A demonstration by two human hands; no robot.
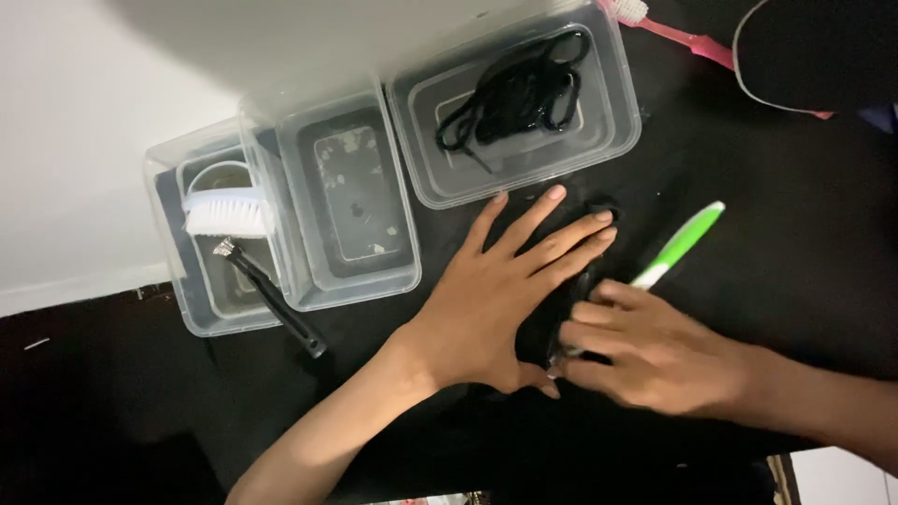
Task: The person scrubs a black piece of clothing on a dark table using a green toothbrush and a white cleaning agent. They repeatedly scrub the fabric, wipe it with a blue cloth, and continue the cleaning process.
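A green-and-white plastic toothbrush [672, 252] sat gripped in the right hand [645, 351], its head scrubbing a dark item [585, 281] that the left hand [496, 299], fingers spread, pressed flat on the black desk [795, 243]. Beyond the fingers lay a clear tub of black laces [519, 93]. Steady pressure seemed needed next.

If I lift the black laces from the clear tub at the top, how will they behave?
The black laces lie in loose tangled loops, so they would probably hang limp and come up together. They look glossy, perhaps wet, so maybe slippery and dripping. The clear tub seems light and might shift.
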